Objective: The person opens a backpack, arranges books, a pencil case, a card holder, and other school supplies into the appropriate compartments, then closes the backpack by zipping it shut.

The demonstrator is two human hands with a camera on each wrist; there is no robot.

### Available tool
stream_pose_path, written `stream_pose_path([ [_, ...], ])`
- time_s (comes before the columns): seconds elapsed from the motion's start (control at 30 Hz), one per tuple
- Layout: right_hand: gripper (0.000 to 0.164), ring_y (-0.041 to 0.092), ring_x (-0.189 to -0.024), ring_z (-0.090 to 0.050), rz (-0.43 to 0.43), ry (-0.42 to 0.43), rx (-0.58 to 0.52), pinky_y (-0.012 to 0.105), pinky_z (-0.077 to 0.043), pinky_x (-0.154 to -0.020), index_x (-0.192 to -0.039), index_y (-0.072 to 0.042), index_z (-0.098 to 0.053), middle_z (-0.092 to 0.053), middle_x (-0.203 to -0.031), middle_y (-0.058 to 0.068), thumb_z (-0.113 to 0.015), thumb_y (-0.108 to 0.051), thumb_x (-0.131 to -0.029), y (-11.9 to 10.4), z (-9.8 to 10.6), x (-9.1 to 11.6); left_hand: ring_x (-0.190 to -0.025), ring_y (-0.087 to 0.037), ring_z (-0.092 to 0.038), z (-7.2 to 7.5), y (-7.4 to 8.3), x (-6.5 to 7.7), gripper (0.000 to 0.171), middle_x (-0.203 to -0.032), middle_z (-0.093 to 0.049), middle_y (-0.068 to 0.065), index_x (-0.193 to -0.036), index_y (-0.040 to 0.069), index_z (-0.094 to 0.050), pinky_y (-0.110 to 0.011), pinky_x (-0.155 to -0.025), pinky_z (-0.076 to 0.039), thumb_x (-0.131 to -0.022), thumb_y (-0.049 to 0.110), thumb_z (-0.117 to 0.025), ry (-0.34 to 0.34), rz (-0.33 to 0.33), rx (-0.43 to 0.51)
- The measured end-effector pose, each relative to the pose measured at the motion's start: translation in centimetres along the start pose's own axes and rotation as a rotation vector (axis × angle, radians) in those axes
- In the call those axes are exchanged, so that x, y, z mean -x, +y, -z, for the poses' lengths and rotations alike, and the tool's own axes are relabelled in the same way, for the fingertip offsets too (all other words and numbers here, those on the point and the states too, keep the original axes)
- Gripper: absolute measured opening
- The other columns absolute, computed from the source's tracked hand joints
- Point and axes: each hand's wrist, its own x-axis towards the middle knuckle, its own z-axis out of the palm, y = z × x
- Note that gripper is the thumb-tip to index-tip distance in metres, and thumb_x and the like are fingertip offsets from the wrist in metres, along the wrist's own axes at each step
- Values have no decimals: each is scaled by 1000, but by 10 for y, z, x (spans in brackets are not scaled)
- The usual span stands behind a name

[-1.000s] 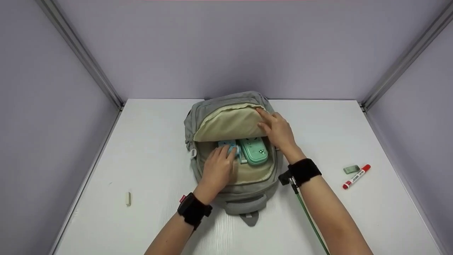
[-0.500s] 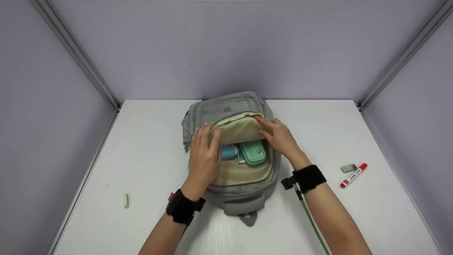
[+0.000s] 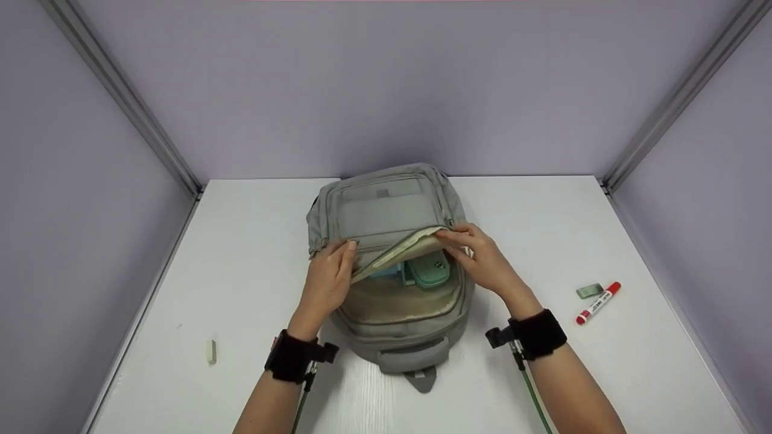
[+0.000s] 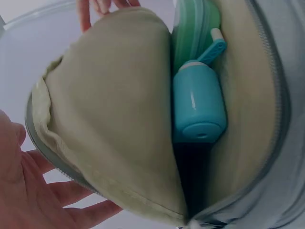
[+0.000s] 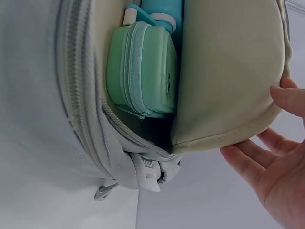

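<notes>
A grey backpack (image 3: 386,211) lies on the white table with its front compartment unzipped. In the right wrist view, my right hand (image 3: 485,259) pinches the edge of the cream-lined flap (image 5: 228,71), thumb on the lining and fingers behind. My left hand (image 3: 325,277) is at the flap's left side; in the left wrist view its fingers reach behind the rim and the thumb is off the cloth. Inside the compartment sit a green zipped pencil case (image 5: 143,69) and a blue hand-crank pencil sharpener (image 4: 200,102), side by side. The flap partly covers both from above.
On the right of the table lie a red-capped marker (image 3: 598,303) and a small green block (image 3: 589,290), close together. A small pale block (image 3: 211,351) is at the left. Grey panels stand around the table's back and sides.
My left hand has left the sharpener and come out of the compartment to the flap's left edge. The flap has come down towards me, with my right hand still on its edge.
</notes>
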Motion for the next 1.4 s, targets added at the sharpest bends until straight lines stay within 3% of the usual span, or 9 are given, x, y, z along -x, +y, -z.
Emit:
stream_pose_path([
  [0.2, 25, 31, -113, -58, -11, -35, -43, 45, -49, -88, -101, -7, -76, -60, -119, 13, -58, 9, -94, -1, 2, 16, -130, -48, -41, -7, -12, 11, 46, -139, -47, -29, -133, 2, -59, -60, -105, -30, -105, 35, -45, -140, 89, -72],
  [0.33, 36, 31, -108, -61, -60, -123, -52, 46, -49, -88, -73, -7, -71, -66, -113, 12, -51, 17, -89, 2, 2, 23, -131, -51, -38, -13, -16, 20, 50, -143, -41, -31, -139, 3, -54, -63, -103, -31, -99, 33, -59, -171, 100, -175],
  [0.4, 35, 30, -105, -63, -86, -153, -37, 46, -49, -87, -68, -7, -67, -67, -110, 12, -51, 16, -89, 5, -1, 25, -132, -50, -37, -17, -18, 25, 53, -144, -40, -30, -140, 4, -53, -64, -101, -33, -97, 34, -62, -168, 117, -223],
  [0.5, 25, 34, -110, -60, -125, -157, -14, 48, -48, -89, -78, -4, -68, -65, -115, 15, -53, 10, -91, 7, -6, 23, -133, -50, -36, -24, -20, 30, 56, -145, -37, -31, -143, 8, -51, -65, -96, -36, -96, 37, -62, -171, 162, -272],
  [0.57, 14, 38, -118, -55, -152, -160, 22, 51, -45, -94, -99, -2, -71, -58, -126, 20, -57, 0, -95, 8, -8, 20, -134, -50, -33, -28, -21, 32, 57, -146, -36, -31, -145, 10, -49, -66, -94, -38, -97, 38, -61, -175, 192, -279],
  [0.67, 37, 43, -130, -43, -216, -214, 81, 57, -39, -100, -134, -8, -60, -41, -144, 25, -61, -19, -99, 8, -12, 18, -136, -52, -29, -32, -24, 35, 57, -147, -33, -32, -147, 10, -46, -66, -95, -38, -98, 38, -59, -178, 212, -261],
  [0.73, 50, 46, -135, -35, -261, -273, 122, 60, -35, -102, -146, -16, -48, -30, -152, 26, -60, -30, -99, 9, -15, 18, -137, -53, -26, -34, -26, 37, 58, -148, -31, -33, -148, 9, -44, -64, -98, -37, -99, 38, -58, -184, 213, -241],
  [0.87, 53, 48, -137, -31, -319, -340, 173, 62, -33, -103, -149, -22, -45, -22, -156, 25, -58, -37, -100, 10, -20, 20, -139, -53, -22, -37, -31, 39, 60, -148, -31, -35, -149, 8, -41, -60, -104, -33, -100, 38, -55, -206, 181, -208],
  [1.4, 46, 51, -122, -47, -333, -273, 242, 61, -41, -95, -140, -18, -57, -33, -147, 31, -63, -33, -97, 5, -26, 32, -141, -48, -20, -41, -46, 35, 62, -149, -30, -34, -152, 7, -35, -62, -108, -25, -102, 38, -52, -285, 99, -175],
])
